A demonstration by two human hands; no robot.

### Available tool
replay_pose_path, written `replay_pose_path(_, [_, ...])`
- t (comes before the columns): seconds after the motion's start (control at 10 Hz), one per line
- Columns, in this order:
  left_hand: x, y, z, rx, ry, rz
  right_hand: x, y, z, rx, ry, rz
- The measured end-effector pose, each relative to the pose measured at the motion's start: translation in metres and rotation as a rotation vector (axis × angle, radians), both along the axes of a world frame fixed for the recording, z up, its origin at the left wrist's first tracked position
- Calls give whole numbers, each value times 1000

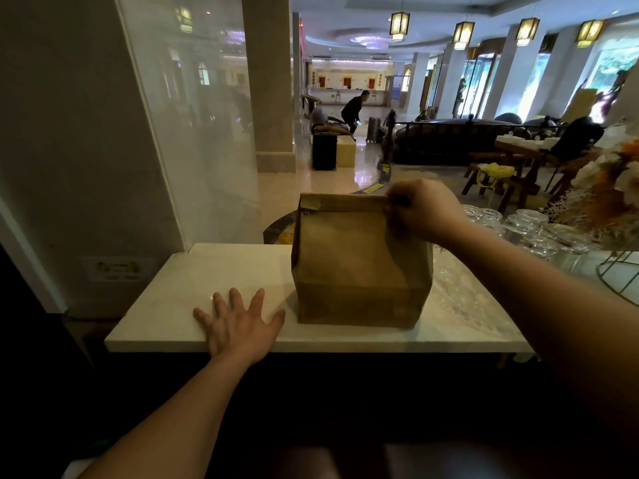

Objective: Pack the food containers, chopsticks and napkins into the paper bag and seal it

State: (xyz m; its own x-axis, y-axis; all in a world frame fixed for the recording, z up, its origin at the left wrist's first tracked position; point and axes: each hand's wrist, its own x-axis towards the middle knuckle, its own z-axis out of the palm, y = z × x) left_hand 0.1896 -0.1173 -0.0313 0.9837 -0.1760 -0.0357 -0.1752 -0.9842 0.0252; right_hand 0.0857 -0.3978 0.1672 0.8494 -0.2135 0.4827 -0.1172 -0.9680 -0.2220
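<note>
The brown kraft-paper bag with a folded-over top stands upright at the middle of the pale stone desk, close to its near edge. My right hand pinches the right end of the fold. My left hand lies flat, fingers spread, at the near edge just left of the bag, holding nothing. The paper looks thin and prone to creasing; a full base would likely give it weight. I would grip along the fold and support underneath. Clear glass jars at the far right look breakable.
</note>
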Motion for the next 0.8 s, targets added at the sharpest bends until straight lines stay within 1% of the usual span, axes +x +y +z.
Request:
replay_pose_path(0.2, [0,0,1,-3,14,1,5,5,-6,-130,1,-8])
replay_pose_path(0.3, [-1,0,3,1,12,-7,5,5,-11,-223,-34,6])
replay_pose_path(0.4, [-3,0,6,13,19,-2,1,6,-13,-269,-51,21])
replay_pose_path(0.5, [-3,0,10,20,71,-10,-5,7,-12,-293,-59,30])
replay_pose_path(0.6, [-4,2,22,-27,163,-29,-17,12,-6,-301,-80,34])
replay_pose_path(0.7, [-5,10,36,-194,184,9,-27,18,-2,-293,-118,64])
replay_pose_path(0.8, [-19,3,62,-349,-83,-20,-44,25,1,-270,-140,61])
